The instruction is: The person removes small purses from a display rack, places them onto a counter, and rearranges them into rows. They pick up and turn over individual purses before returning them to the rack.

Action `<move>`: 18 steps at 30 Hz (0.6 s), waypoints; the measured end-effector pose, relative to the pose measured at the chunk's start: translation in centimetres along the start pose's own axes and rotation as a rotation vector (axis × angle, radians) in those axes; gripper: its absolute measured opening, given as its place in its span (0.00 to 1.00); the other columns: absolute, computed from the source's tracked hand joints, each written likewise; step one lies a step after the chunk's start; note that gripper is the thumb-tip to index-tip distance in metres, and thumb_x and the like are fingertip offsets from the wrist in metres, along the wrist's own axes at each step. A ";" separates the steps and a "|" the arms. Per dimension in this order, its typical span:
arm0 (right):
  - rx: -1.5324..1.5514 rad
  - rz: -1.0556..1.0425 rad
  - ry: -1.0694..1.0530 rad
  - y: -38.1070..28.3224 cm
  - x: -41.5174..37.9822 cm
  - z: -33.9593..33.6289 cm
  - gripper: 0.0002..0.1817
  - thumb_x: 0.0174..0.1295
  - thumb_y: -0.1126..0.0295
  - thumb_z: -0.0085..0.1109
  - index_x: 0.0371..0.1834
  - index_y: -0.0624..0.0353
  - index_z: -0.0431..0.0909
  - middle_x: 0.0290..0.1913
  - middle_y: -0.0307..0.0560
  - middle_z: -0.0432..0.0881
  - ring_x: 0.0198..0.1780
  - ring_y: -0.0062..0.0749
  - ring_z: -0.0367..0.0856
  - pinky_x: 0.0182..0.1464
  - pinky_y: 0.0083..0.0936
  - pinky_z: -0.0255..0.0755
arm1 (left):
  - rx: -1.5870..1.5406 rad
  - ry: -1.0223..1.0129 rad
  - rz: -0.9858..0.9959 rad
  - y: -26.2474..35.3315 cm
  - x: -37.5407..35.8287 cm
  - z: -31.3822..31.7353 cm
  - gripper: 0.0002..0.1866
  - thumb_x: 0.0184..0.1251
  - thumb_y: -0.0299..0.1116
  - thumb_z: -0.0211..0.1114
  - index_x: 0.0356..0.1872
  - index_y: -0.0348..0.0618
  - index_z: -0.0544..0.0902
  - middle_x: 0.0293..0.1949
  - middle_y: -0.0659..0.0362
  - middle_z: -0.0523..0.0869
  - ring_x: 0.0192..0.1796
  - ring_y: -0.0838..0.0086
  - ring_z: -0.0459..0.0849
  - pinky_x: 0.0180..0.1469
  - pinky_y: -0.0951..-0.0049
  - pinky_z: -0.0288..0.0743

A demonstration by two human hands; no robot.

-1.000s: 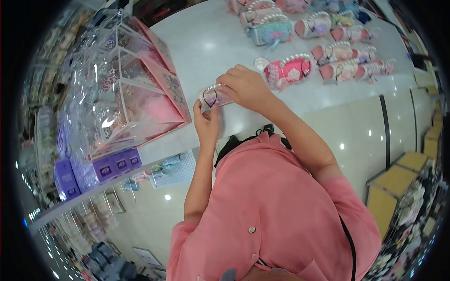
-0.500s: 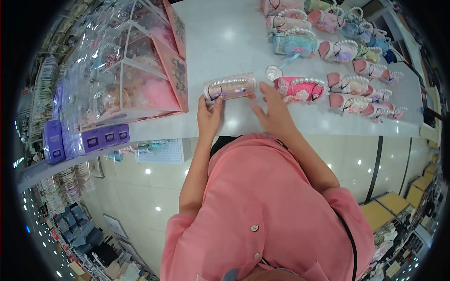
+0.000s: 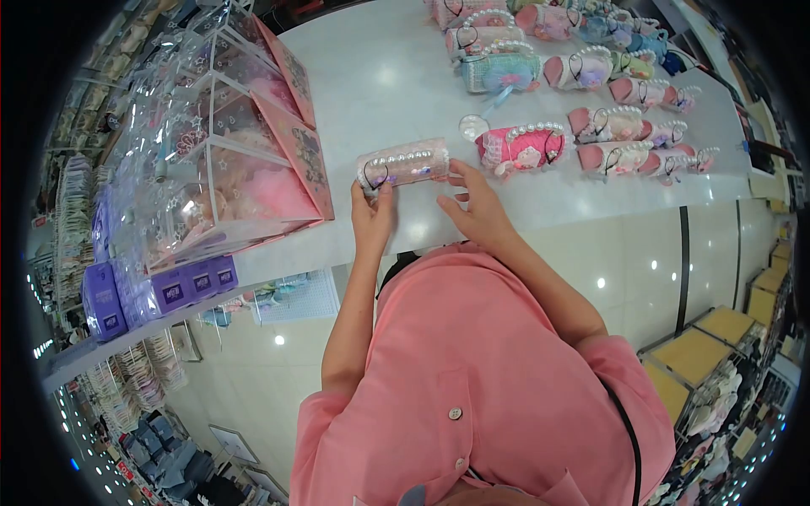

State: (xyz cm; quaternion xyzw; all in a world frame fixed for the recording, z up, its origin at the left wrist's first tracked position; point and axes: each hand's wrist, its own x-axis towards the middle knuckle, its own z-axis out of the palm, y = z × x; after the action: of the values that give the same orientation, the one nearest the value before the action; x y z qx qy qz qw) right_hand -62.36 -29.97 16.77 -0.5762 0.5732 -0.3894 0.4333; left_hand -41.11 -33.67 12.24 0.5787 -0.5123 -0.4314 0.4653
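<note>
A small pale pink cylinder-shaped handbag (image 3: 405,174) with a pearl-bead handle and lilac trim lies on the white table in front of me. My left hand (image 3: 372,211) is closed on its left end, thumb at the near side. At the other end is my right hand (image 3: 479,202), its thumb and fingers apart; the fingertips reach the bag's right edge, though contact is hard to make out. A hot pink handbag (image 3: 523,150) with a pearl handle sits just beyond my right hand. Beside it is a round whitish disc (image 3: 473,127).
Several similar handbags stand in rows at the right, among them a turquoise one (image 3: 503,74) with a bow. Clear plastic boxes (image 3: 253,169) with pink sides rise close on the left, above purple packs (image 3: 181,291). The table edge (image 3: 540,221) runs before my body.
My right hand has come in toward the pink bag's right end, its fingers now at the edge. The left hand keeps its hold. The whole view has shifted slightly.
</note>
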 end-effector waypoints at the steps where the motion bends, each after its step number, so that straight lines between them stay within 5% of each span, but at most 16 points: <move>1: -0.004 -0.004 0.002 0.0 -0.1 0.1 0.38 0.68 0.67 0.65 0.78 0.63 0.57 0.72 0.57 0.69 0.69 0.46 0.75 0.62 0.37 0.76 | -0.003 -0.005 0.000 0.0 -0.1 0.0 0.26 0.75 0.38 0.66 0.65 0.32 0.72 0.51 0.55 0.83 0.47 0.77 0.79 0.49 0.75 0.76; 12: 0.022 0.032 0.018 0.1 0.5 1.2 0.41 0.67 0.67 0.67 0.79 0.64 0.55 0.74 0.58 0.66 0.68 0.44 0.76 0.58 0.35 0.78 | 0.054 -0.038 0.008 -0.8 1.0 -0.5 0.27 0.75 0.41 0.67 0.66 0.34 0.72 0.48 0.60 0.83 0.39 0.80 0.74 0.42 0.77 0.73; 18: 0.048 0.120 0.051 2.1 -0.8 1.8 0.42 0.66 0.66 0.68 0.79 0.66 0.55 0.75 0.60 0.66 0.65 0.42 0.79 0.55 0.32 0.79 | -0.072 0.010 -0.092 0.3 0.0 -0.3 0.29 0.74 0.40 0.68 0.67 0.31 0.70 0.50 0.58 0.83 0.45 0.77 0.77 0.46 0.77 0.75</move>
State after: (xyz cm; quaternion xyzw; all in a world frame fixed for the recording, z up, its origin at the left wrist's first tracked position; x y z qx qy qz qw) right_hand -61.39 -28.97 14.22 -0.5199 0.6081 -0.3909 0.4551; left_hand -40.90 -33.68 12.54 0.5868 -0.4670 -0.4675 0.4680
